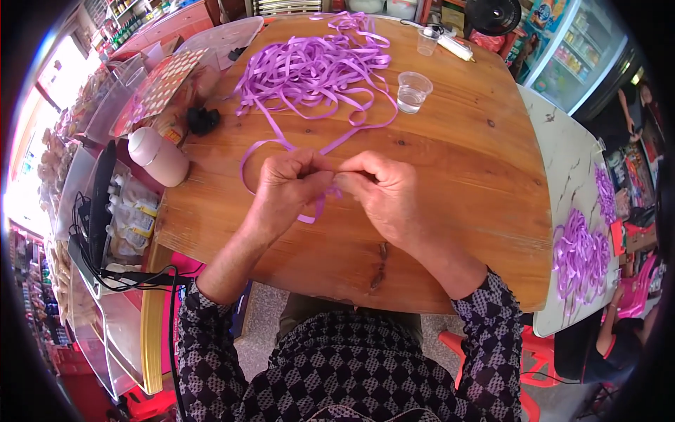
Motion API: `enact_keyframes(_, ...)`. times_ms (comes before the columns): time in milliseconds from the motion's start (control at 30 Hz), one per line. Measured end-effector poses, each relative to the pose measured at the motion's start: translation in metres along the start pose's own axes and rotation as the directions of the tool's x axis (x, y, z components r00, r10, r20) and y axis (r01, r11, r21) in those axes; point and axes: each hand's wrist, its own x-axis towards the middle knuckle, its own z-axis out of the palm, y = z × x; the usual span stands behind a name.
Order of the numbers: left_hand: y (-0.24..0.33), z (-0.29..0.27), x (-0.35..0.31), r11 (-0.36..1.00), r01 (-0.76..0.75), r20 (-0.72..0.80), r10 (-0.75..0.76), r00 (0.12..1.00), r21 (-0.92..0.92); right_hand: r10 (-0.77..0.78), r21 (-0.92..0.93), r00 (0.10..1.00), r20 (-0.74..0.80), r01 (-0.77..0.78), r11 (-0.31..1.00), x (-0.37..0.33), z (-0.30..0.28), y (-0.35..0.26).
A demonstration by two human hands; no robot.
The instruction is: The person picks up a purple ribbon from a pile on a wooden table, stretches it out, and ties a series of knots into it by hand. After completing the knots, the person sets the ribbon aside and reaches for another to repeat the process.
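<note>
Over the near middle of the wooden table, my left hand [294, 181] and my right hand [380, 188] meet fingertip to fingertip, both closed in a pinch. Between them they grip a purple ribbon [318, 209], whose short loop hangs below the fingers. Exactly how it is folded or knotted there is hidden by my fingertips. From my hands the ribbon curves back toward a large tangled heap of purple ribbon [309, 70] at the table's far side. A clear plastic cup [413, 93] with some liquid stands right of the heap.
The wooden table [478, 190] spans the middle. At left stand a pale pink bottle [159, 156] and a small black object [202, 121]. Another clear cup [427, 42] is far back. More purple ribbon bundles [582, 253] lie on a white marbled table [555, 141] at right, with people beyond.
</note>
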Motion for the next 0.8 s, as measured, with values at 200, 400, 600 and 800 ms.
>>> enact_keyframes(200,-0.026,-0.076,0.008,0.872,0.003,-0.388,0.215,0.896,0.490,0.157,-0.072,0.972,-0.173,-0.172,0.983,-0.039,-0.053,-0.031)
enact_keyframes(400,-0.058,-0.117,0.011,0.046,0.263,-0.254,0.462,0.850,0.964,0.145,-0.311,0.943,-0.301,-0.240,0.919,-0.123,-0.112,-0.076)
enact_keyframes(600,-0.056,-0.050,0.045,0.148,-0.224,0.105,0.559,0.822,0.963,0.070,-0.269,0.985,-0.159,-0.112,0.956,-0.180,-0.141,-0.088)
enact_keyframes(800,-0.068,-0.041,0.061,0.223,-0.256,0.139,0.436,0.889,0.941,0.078,-0.259,0.925,-0.372,-0.184,0.948,-0.233,-0.170,-0.085)
